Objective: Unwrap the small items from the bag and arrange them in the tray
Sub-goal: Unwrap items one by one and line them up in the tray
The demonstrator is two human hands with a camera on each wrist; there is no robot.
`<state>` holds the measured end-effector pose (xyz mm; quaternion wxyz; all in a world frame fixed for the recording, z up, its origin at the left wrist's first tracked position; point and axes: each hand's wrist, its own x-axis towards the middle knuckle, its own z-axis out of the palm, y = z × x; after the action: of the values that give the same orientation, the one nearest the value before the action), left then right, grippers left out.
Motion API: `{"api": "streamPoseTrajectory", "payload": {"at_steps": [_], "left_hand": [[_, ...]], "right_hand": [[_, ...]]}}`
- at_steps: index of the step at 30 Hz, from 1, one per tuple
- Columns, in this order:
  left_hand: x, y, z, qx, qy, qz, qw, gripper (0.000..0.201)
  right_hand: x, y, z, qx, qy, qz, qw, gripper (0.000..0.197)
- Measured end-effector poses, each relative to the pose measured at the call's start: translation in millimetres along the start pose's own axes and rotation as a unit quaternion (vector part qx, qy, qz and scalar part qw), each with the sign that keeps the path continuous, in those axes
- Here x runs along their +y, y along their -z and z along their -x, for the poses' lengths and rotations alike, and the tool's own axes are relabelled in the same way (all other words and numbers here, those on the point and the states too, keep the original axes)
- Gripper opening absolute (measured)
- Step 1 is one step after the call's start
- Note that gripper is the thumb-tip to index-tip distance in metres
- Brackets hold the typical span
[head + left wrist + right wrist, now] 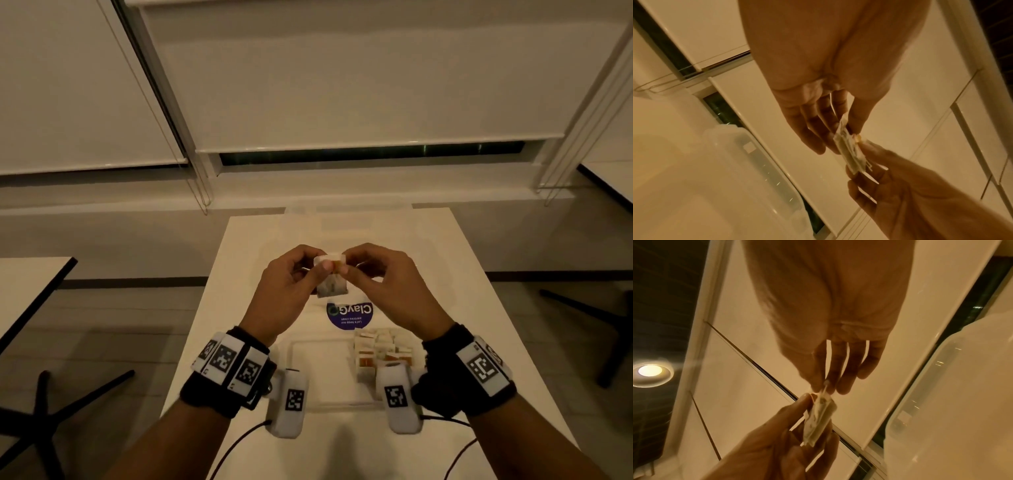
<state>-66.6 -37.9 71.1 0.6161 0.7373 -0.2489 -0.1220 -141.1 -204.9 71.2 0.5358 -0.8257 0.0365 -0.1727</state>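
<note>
Here, both hands pinch one small whitish paper sachet (330, 278) by its top edge, held in the air above the middle of the white rectangular surface (455, 308). The left hand (289, 291) nips the upper left corner between thumb and forefinger; in the left wrist view its fingers (816, 129) lie fairly straight and close together behind the sachet (850, 155). The right hand (387, 287) nips the upper right corner, where a small amber patch shows, and in the right wrist view its fingers (840, 369) point down at the sachet (819, 417), the thumb and forefinger closed on its tip while the others hang loosely apart. The sachet hangs downward from the two pinches, flat and slightly creased.

Below the hands, a white bag with a round dark-blue printed label (349, 313) lies flat on the surface, reaching toward its far edge. Nearer the person, close to the near edge, sits a clear shallow plastic tray (318, 373); a cluster of small pale and amber wrapped pieces (382, 347) fills its far right corner. Both wrists carry black bands with white marker-coded blocks (233, 363).
</note>
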Motion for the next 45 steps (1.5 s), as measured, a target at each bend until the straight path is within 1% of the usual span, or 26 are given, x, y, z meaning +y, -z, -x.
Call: {"api": "streamPoseTrajectory", "payload": {"at_steps": [2,5,7,9,11,12,14,17,21,25,29,31,37,40,43,45], "left_hand": [[-10,-7,-3,-0.007,0.019,0.009,1.0,0.019],[-33,-18,-4,-0.029,0.041,-0.022,0.998,0.016],[-54,-24,1,-0.05,0.051,-0.085,0.994,0.01],[-78,-30,7,-0.074,0.079,-0.147,0.983,0.004],[-99,-36,13,-0.11,0.112,-0.184,0.97,0.004],[-110,-41,15,-0.131,0.127,-0.191,0.965,0.004],[-128,-51,19,-0.168,0.153,-0.199,0.953,0.003],[-151,-64,23,-0.204,0.192,-0.227,0.933,0.01],[-175,-80,24,-0.234,0.241,-0.255,0.907,0.008],[-188,-90,23,-0.24,0.273,-0.268,0.893,0.004],[-195,-96,22,-0.239,0.288,-0.267,0.888,0.007],[-197,-98,21,-0.235,0.292,-0.267,0.888,0.007],[-198,-100,17,-0.212,0.329,-0.262,0.882,0.016],[-194,-93,17,-0.216,0.336,-0.273,0.875,0.023],[-184,-79,17,-0.205,0.323,-0.266,0.885,0.027],[-172,-64,17,-0.172,0.314,-0.244,0.901,0.024]], "right_hand": [[14,3,-1,0.006,-0.008,0.008,1.0,0.007],[38,7,1,0.008,-0.042,0.004,0.999,0.006],[54,7,8,-0.017,-0.068,0.017,0.997,0.005],[71,6,20,-0.074,-0.094,0.049,0.992,0.005],[87,0,32,-0.131,-0.107,0.1,0.981,0.011],[97,-2,38,-0.145,-0.116,0.121,0.975,0.013],[116,-8,45,-0.157,-0.14,0.147,0.966,0.017],[143,-16,51,-0.175,-0.17,0.206,0.948,0.021],[166,-23,57,-0.216,-0.177,0.282,0.918,0.022],[181,-28,59,-0.245,-0.156,0.347,0.891,0.024],[189,-32,58,-0.27,-0.128,0.397,0.868,0.026],[191,-32,56,-0.275,-0.124,0.407,0.862,0.026],[197,-30,54,-0.274,-0.125,0.423,0.855,0.027],[197,-30,53,-0.276,-0.121,0.427,0.853,0.029],[196,-33,51,-0.272,-0.116,0.431,0.853,0.029],[196,-34,49,-0.273,-0.115,0.436,0.85,0.03]]}}
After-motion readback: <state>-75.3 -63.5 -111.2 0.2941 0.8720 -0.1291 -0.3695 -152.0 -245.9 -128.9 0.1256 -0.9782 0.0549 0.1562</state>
